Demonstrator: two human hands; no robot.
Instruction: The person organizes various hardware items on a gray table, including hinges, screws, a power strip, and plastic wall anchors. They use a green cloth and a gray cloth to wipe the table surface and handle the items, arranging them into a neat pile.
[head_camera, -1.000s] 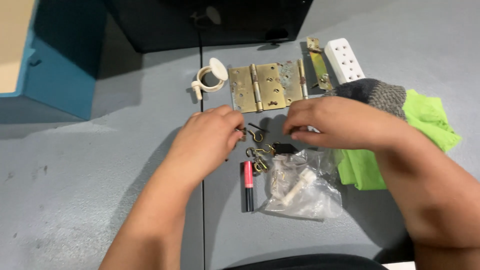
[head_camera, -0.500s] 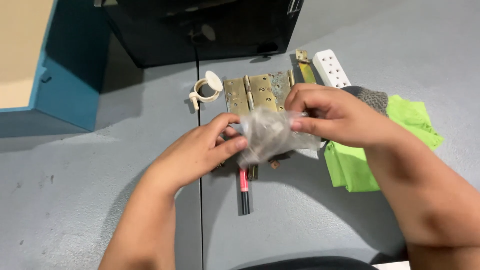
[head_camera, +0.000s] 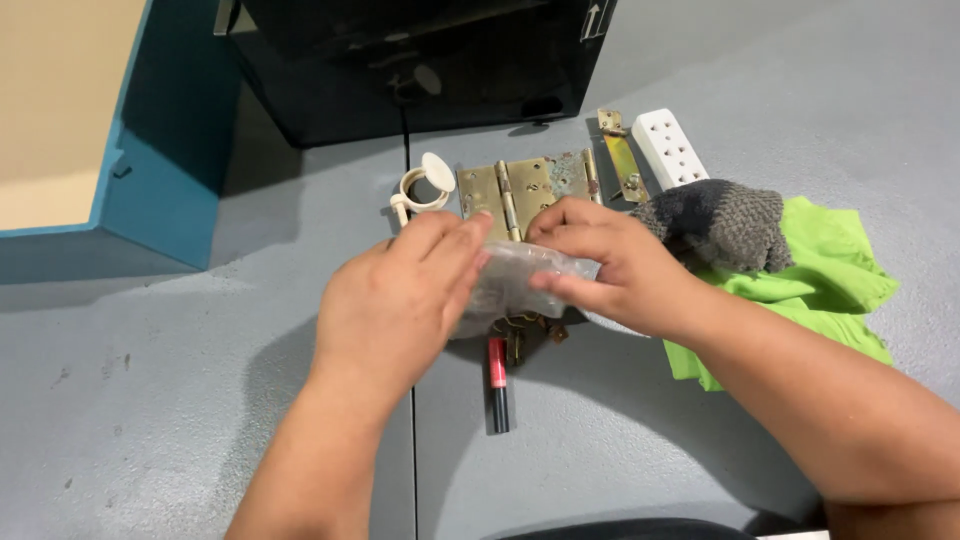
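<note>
— Two hands hold one thing. What is it?

— It is a small clear plastic bag (head_camera: 520, 280). The left hand (head_camera: 395, 305) grips its left end. The right hand (head_camera: 610, 265) pinches its right end with fingers and thumb. The bag is up off the grey floor (head_camera: 150, 400), near the middle, and its long side runs left to right.

— What is in the bag?

— I cannot tell. The plastic is cloudy, and the left hand hides part of it.

— What lies under it?

— A red and black pen (head_camera: 497, 385) pokes out below the bag and points toward us. Some small brass bits (head_camera: 530, 330) sit there too, mostly hidden.

— And behind the hands?

— A flat brass hinge (head_camera: 530, 185) lies open, with a white ring-shaped plastic piece (head_camera: 422, 185) just left of it. A thin brass strip (head_camera: 620, 155) and a white plug block (head_camera: 672, 148) lie to the right. A grey knitted glove (head_camera: 725, 222) rests on a bright green cloth (head_camera: 830, 270). A black box (head_camera: 420, 60) is cut off at the top edge, and a blue box (head_camera: 150, 150) at the top left corner.
</note>
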